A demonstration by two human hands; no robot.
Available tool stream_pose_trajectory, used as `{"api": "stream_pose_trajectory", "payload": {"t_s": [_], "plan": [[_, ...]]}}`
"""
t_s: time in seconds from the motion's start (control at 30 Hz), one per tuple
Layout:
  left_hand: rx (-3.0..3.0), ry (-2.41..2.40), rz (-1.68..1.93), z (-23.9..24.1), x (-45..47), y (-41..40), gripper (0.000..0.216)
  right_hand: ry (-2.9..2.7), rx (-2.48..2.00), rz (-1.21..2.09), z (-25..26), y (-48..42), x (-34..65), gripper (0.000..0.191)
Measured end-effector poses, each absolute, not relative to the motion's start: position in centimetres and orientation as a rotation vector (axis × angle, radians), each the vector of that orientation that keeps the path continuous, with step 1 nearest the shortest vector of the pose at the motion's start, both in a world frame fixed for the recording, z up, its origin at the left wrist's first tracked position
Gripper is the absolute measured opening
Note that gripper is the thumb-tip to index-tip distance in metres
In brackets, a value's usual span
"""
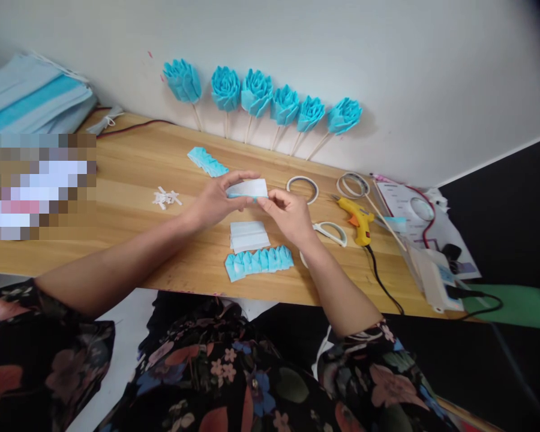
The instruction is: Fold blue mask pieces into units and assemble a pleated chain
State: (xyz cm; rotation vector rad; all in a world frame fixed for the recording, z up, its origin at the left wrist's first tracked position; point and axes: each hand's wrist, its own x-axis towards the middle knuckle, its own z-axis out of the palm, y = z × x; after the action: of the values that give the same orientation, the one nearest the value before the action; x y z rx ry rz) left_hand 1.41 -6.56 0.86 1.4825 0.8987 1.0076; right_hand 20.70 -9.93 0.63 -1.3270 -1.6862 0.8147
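Between both hands is a folded piece of face-mask fabric (pixel 251 188), white on top with a blue lower edge. My left hand (pixel 213 201) grips its left end, fingers behind and thumb in front. At its lower right corner, my right hand (pixel 287 211) pinches the edge between thumb and finger. Just below, white fabric pieces (pixel 249 236) lie stacked on the table. Nearer me is a row of overlapping folded blue petals (pixel 258 262). Another blue petal strip (pixel 206 161) lies beyond my left hand, partly hidden by it.
Blue fabric roses (pixel 256 93) on sticks lean against the wall. A yellow glue gun (pixel 357 221), scissors (pixel 330 233) and tape rolls (pixel 302 189) lie right. White scraps (pixel 165 197) and a mask stack (pixel 36 93) are left. A power strip (pixel 436 282) sits at the right edge.
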Motion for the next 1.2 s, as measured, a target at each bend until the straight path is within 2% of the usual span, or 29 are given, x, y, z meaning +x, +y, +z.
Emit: {"api": "stream_pose_trajectory", "payload": {"t_s": [0.1, 0.23, 0.8, 1.2], "plan": [[1.401, 0.882, 0.983, 0.76, 1.42, -6.44, 0.044, -1.652, -1.341, 0.757, 0.64, -9.9, 20.77, 0.03], [1.267, 0.862, 0.894, 0.62, 1.36, -6.07, 0.024, -1.609, -1.308, 0.71, 0.68, -9.75, 20.89, 0.031], [1.302, 0.957, 0.963, 1.26, 1.27, -6.35, 0.02, -1.552, -1.298, 0.673, 0.62, -9.69, 20.77, 0.029], [1.311, 0.952, 0.937, 1.43, 1.39, -6.42, 0.018, -1.555, -1.25, 0.793, 0.73, -9.5, 21.19, 0.033]]}}
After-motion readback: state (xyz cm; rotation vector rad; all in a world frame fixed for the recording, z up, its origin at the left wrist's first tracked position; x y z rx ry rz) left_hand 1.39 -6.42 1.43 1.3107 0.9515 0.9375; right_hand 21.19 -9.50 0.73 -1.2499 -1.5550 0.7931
